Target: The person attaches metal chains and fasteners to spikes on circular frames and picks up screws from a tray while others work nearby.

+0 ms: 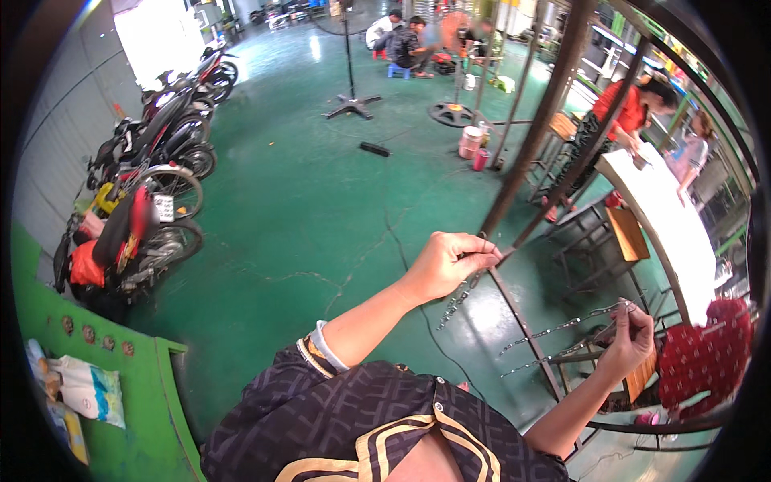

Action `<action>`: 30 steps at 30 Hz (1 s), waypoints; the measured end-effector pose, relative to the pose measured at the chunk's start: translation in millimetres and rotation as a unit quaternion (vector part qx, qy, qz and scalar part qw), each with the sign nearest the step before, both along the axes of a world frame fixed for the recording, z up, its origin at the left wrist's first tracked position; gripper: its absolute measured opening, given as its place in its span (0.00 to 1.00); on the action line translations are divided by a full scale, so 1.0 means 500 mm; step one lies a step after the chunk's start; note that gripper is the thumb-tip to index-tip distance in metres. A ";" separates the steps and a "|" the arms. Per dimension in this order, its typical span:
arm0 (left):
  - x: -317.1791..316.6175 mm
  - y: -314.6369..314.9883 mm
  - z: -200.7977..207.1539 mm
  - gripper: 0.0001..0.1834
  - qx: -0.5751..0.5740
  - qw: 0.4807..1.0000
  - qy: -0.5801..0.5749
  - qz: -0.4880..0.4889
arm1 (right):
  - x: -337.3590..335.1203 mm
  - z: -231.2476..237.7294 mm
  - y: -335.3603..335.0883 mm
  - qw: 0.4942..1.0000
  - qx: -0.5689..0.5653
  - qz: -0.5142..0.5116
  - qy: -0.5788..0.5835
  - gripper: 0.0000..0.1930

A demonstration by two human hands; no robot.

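My left hand [450,265] is raised in front of me beside a dark metal frame. Its thumb and forefinger pinch the top of a thin dark strand [455,308] with small shiny pieces along it, which hangs below the fingers. Lower and to the right, my right hand [629,341] pinches the ends of two similar beaded strands [554,328], which trail to the left. Whether the strands of both hands are joined cannot be made out.
Metal frame bars [540,120] rise on the right, with a dark red patterned cloth [705,361] near them. Beyond, a person in red [618,112] leans over a white table [662,217]. Parked motorbikes [132,217] line the left wall; a green bench [144,377] stands near left.
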State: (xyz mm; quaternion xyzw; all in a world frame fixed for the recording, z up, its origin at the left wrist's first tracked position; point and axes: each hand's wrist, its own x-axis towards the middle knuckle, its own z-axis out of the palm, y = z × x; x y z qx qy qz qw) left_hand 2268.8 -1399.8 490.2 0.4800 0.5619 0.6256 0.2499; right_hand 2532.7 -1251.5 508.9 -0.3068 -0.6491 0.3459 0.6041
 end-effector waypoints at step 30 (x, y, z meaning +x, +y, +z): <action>-1.078 -0.676 -0.115 0.08 -0.065 0.737 0.055 0.670 | -1.371 -0.065 0.008 0.969 -0.001 0.237 0.072 0.04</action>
